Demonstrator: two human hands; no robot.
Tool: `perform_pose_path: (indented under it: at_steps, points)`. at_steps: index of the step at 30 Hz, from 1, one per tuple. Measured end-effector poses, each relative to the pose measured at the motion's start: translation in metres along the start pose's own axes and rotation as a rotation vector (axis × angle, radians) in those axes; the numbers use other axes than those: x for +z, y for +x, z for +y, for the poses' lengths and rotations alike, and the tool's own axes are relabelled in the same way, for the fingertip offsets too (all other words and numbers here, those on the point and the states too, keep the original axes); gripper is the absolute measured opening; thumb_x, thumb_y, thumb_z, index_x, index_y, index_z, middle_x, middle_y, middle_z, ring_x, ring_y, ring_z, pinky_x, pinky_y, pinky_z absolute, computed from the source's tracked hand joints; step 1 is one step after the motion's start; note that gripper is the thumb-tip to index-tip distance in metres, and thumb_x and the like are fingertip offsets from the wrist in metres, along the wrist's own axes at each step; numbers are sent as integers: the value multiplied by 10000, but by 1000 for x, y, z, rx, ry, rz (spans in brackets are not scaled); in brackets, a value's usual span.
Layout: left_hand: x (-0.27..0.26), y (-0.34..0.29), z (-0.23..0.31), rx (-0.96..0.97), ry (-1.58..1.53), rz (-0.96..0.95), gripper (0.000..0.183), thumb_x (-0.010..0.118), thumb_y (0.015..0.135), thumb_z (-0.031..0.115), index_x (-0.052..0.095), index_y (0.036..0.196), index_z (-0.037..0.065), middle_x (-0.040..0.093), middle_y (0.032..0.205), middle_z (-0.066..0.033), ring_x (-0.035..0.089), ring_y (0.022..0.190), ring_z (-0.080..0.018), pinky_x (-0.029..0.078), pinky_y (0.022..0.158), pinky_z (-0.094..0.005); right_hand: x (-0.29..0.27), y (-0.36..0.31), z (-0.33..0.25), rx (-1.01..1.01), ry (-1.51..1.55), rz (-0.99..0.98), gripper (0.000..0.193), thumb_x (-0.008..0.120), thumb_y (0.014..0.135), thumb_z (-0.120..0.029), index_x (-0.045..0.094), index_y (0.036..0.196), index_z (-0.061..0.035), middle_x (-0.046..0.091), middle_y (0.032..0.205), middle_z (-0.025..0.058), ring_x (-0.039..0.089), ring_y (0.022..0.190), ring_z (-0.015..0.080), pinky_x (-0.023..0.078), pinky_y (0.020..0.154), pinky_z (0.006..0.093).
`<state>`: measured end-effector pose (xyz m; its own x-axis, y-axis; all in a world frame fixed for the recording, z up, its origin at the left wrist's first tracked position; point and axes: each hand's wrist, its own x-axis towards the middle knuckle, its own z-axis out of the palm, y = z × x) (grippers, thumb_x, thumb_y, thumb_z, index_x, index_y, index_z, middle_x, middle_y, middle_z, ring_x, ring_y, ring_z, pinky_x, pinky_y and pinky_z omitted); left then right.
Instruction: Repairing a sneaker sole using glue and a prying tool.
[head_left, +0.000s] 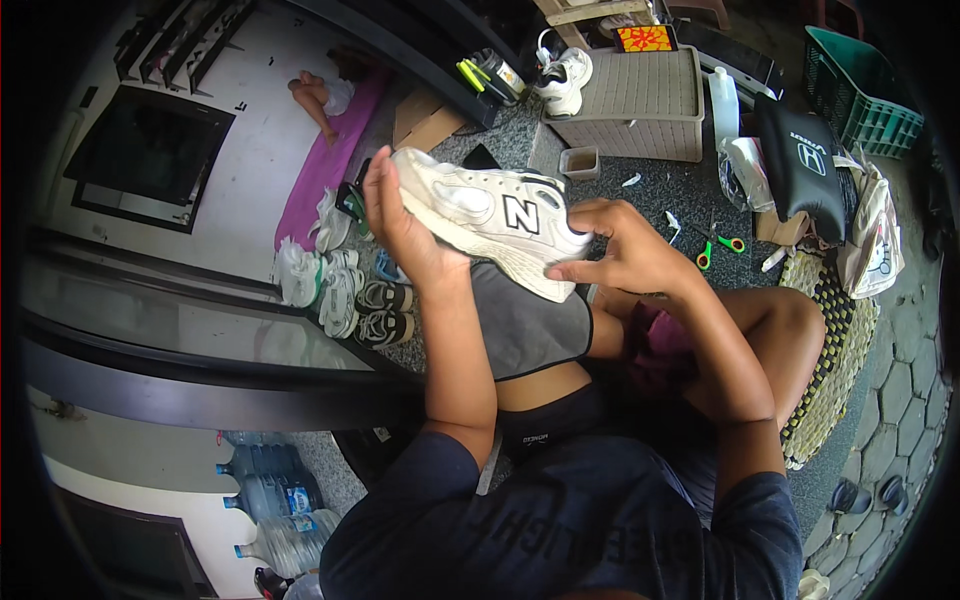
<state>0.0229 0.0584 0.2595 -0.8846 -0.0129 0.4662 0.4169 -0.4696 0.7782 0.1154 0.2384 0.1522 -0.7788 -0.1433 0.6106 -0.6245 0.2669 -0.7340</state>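
Left hand (408, 228): cupped, holding the toe end
Right hand (632, 250): gripping the heel
White sneaker (480, 212): upper centre of frame, tilted
Drop risk: slackened heel grip could tip it onto grey cloth (535, 330)

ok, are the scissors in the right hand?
No, the right hand holds the white sneaker, and the scissors lie on the speckled surface.
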Motion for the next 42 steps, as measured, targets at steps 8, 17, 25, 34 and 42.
perform_pose_path:
  at_steps: [8, 17, 25, 34, 42]
  points:
    - [-13, -2, -6, -156, -69, 23, 180, 614, 1003, 182, 622, 1132, 58, 653, 990, -58, 652, 890, -152, 549, 796, -306, 13, -12, 4, 186, 366, -143, 291, 836, 819, -176, 692, 958, 35, 683, 809, 60, 561, 806, 80, 466, 745, 308]
    - [-5, -13, -9, -82, 7, 66, 185, 656, 979, 170, 615, 1121, 59, 647, 1023, -42, 627, 943, -136, 524, 829, -297, 27, -6, 11, 319, 641, 116, 195, 795, 855, -80, 741, 1010, 24, 725, 884, 5, 591, 802, 46, 484, 727, 229]
    - [-14, -14, 3, -84, 119, -242, 569, 681, 876, 53, 477, 1406, 16, 606, 1188, -71, 566, 1100, -158, 415, 1022, -307, 14, -8, -6, 256, 577, 211, 219, 781, 868, -90, 742, 1054, 19, 734, 905, 34, 610, 816, 46, 496, 737, 230]
    - [-9, -26, -10, -10, 160, -385, 621, 557, 965, -2, 323, 1540, -18, 610, 1316, -145, 579, 1183, -152, 399, 1084, -306, 35, -4, 40, 531, 1506, 419, 460, 610, 980, -351, 636, 1226, 36, 721, 1084, 169, 730, 915, 218, 599, 820, 334]
    - [-3, -40, 5, 76, 229, -428, 616, 475, 978, 19, 262, 1549, -66, 503, 1456, -165, 499, 1303, -158, 313, 1148, -310, 47, -7, 41, 420, 1741, 285, 478, 569, 996, -319, 564, 1330, 23, 671, 1224, 222, 706, 1049, 324, 586, 919, 417]
